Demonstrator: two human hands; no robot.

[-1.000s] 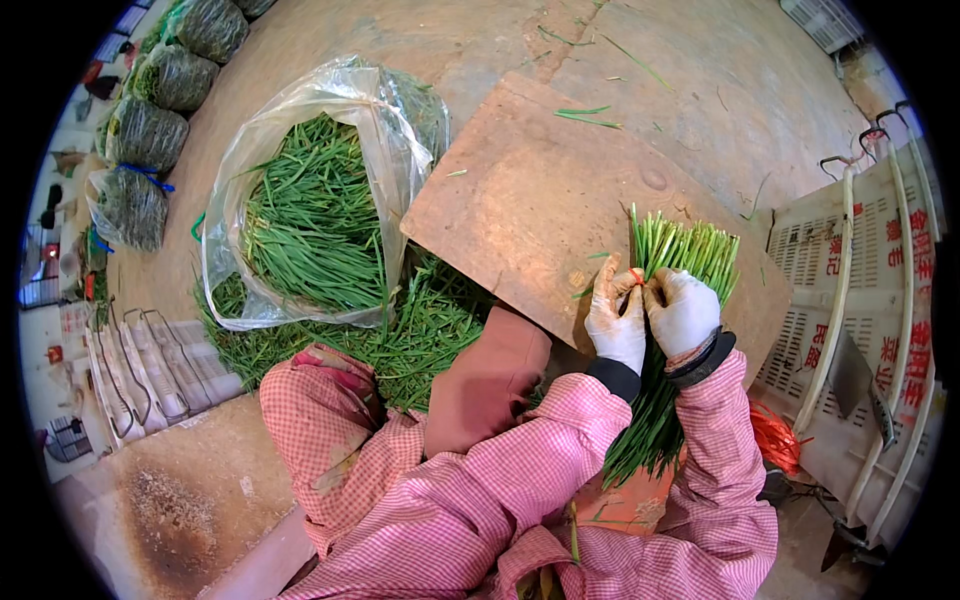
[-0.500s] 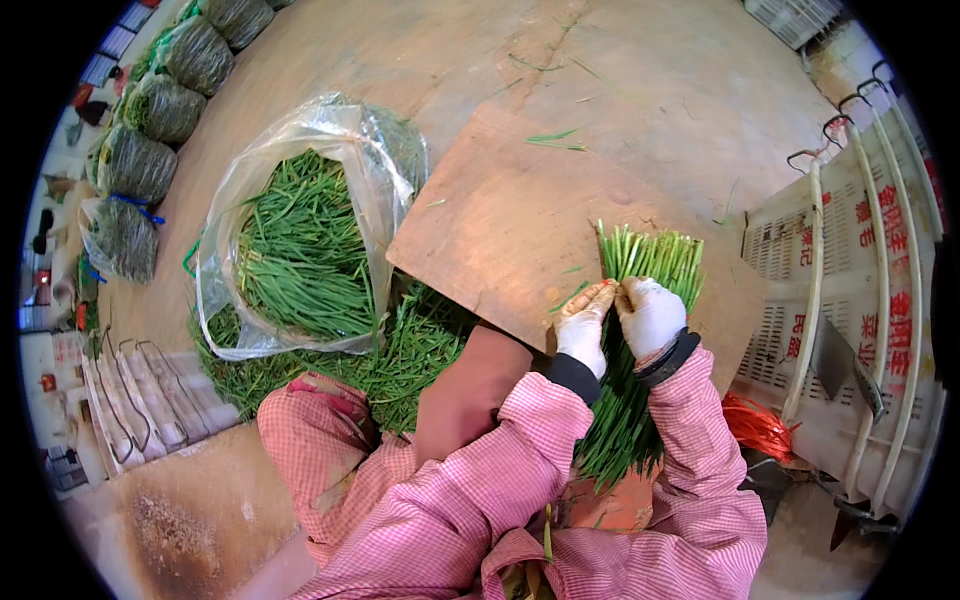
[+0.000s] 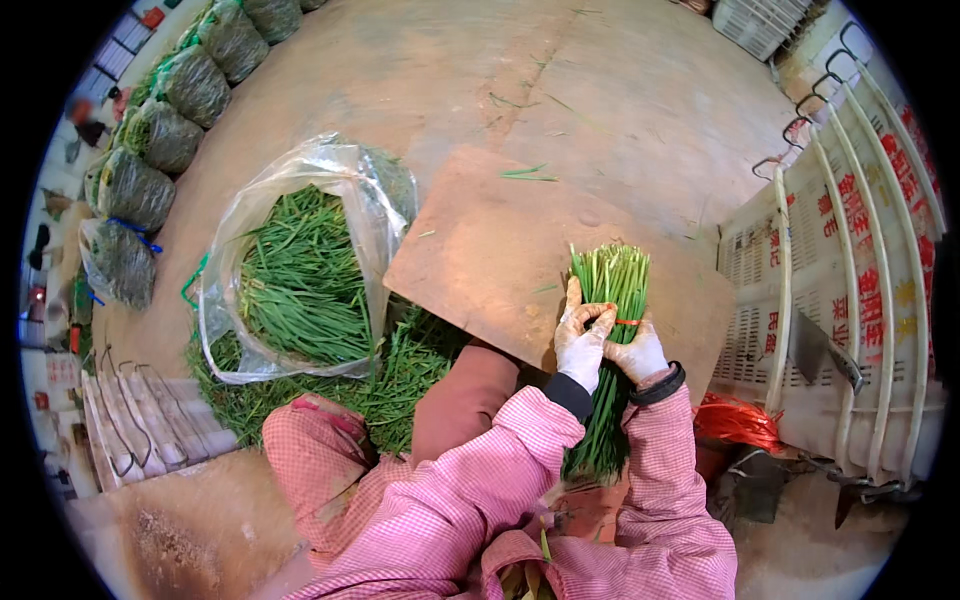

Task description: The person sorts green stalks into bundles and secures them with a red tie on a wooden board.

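Observation:
A bundle of green chives [image 3: 612, 275] lies over the near edge of a brown board, pale cut ends away from me and leaves toward my lap. A thin red tie [image 3: 628, 322] runs across the stalks. My left hand [image 3: 582, 345], in a stained white glove, is on the bundle's left side, its thumb and a finger pinched at the end of the tie. Its index finger points up beside the stalks. My right hand [image 3: 640, 355], also gloved, is closed round the right side of the bundle just below the tie. Its fingertips are hidden.
The board [image 3: 490, 240] carries a few loose leaves. To its left stands an open plastic bag [image 3: 385, 215] of chives, with more loose chives [image 3: 400, 385] below. White crates [image 3: 760, 290], a blade [image 3: 815, 345] and red ties [image 3: 738, 422] are on the right. Filled bags [image 3: 135, 190] line the far left.
The red tie now shows across the bundle, and the stalks are drawn closer together. My hands have separated slightly, the right one slipping lower along the bundle's side. The whole view has shifted a little.

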